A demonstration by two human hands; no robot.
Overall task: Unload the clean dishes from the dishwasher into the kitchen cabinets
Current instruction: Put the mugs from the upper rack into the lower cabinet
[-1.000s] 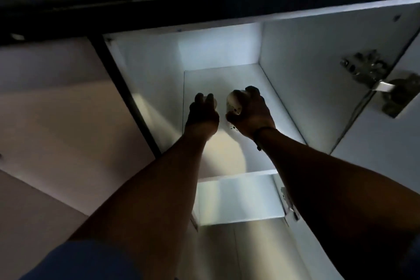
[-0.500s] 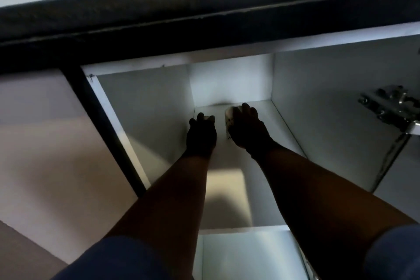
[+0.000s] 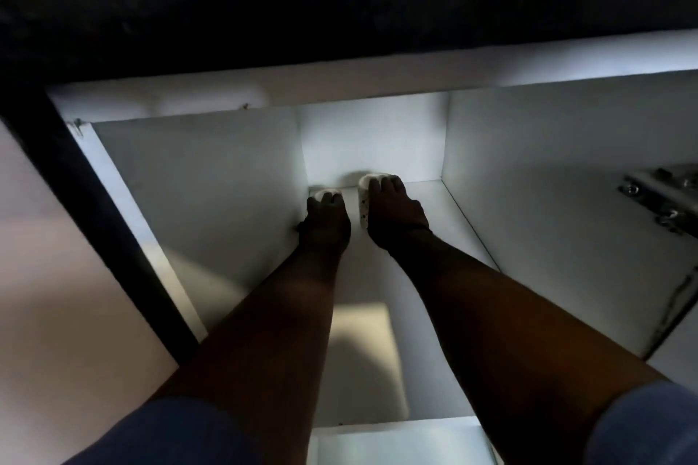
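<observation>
Deep on the cabinet shelf, the right hand is wrapping its grip around a speckled cup; the left hand is apparently clasping a second cup beside it.

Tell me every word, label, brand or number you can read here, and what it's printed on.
None can be read.
Right hand's white cup: only dark specks, no lettering.
Left hand's cup: only its plain pale rim shows.
Cabinet walls and metal hinge: no markings I can make out.
</observation>
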